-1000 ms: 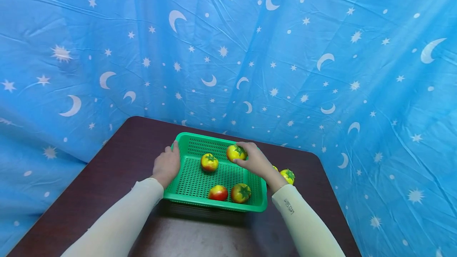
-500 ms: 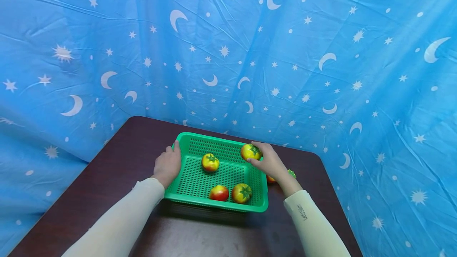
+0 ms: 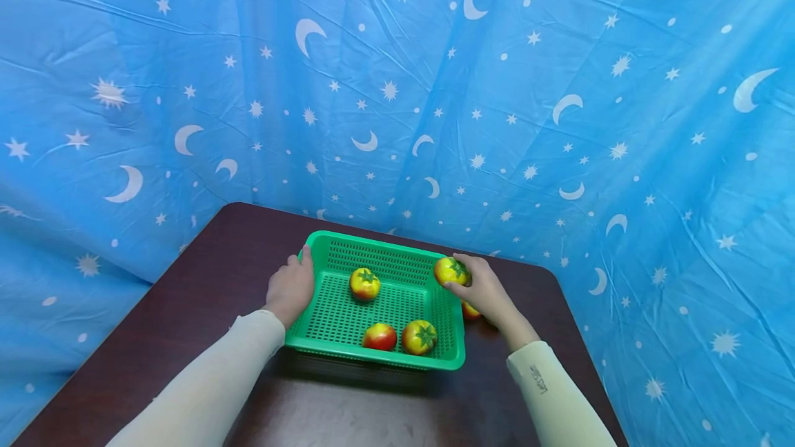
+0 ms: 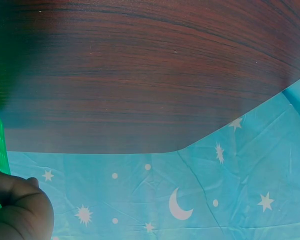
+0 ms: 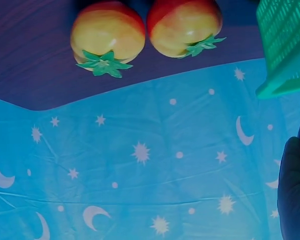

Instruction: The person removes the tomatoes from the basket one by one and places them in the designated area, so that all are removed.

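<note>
A green plastic basket (image 3: pixel 373 309) sits on the table, and my left hand (image 3: pixel 290 288) grips its left rim. The left wrist view shows the curled fingers (image 4: pixel 21 200) at the basket's edge. My right hand (image 3: pixel 487 292) holds a yellow-red tomato (image 3: pixel 451 272) with a green leafy top, over the basket's right rim near the back corner. Inside the basket lie three more tomatoes: one toward the back (image 3: pixel 364 285), and a red-sided tomato (image 3: pixel 379 337) beside a yellowish tomato (image 3: pixel 419 337) at the front.
Right of the basket, two tomatoes stand on the table, a left tomato (image 5: pixel 108 35) and a right tomato (image 5: pixel 185 25) in the right wrist view; from the head, my right arm mostly covers them. The dark wooden table (image 3: pixel 236 254) ends at a blue curtain (image 3: pixel 385 88) behind.
My right hand has carried its tomato rightward, from over the basket's inside to over its right rim. The left hand and the basket have stayed put.
</note>
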A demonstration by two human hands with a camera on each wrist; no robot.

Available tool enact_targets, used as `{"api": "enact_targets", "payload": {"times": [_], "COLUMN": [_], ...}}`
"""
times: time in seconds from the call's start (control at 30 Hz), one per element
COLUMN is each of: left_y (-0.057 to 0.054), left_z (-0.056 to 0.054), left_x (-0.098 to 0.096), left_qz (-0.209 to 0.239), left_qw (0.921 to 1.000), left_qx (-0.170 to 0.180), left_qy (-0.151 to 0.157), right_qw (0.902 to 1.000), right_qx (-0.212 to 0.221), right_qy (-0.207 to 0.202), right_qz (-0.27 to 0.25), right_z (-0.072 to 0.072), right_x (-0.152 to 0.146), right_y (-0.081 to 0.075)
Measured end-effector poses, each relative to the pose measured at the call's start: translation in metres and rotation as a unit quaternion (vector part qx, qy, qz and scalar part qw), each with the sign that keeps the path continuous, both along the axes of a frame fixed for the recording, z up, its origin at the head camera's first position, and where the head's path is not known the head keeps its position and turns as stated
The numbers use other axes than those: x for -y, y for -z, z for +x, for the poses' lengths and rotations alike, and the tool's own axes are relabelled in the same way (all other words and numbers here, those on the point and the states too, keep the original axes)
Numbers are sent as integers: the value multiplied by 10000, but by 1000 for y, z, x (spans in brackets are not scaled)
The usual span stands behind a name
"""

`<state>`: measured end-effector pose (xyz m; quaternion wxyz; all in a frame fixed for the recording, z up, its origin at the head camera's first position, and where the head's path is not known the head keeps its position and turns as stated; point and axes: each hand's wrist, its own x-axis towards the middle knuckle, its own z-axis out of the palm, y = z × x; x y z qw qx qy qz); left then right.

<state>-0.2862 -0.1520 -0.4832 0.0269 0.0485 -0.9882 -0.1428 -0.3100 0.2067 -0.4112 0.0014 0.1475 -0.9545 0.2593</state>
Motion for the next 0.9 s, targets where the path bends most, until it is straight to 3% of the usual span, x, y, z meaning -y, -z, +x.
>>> {"api": "enact_targets", "payload": {"times": [0.5,0.9], "left_y": [2,2], "left_z": [-1,-2], "left_x": [-2,0], "left_qz": [26,106], "left_qw": [10000,9999], "left_qx": [30,-2], "left_qy": [-10,2], "right_qw": [9993,9985], "right_qx": [-48,-148], "right_qy": [350,520], "right_qz": [-92,-103], "right_z": [6,14], "right_x": [-31,-58], "right_y": [5,26]}}
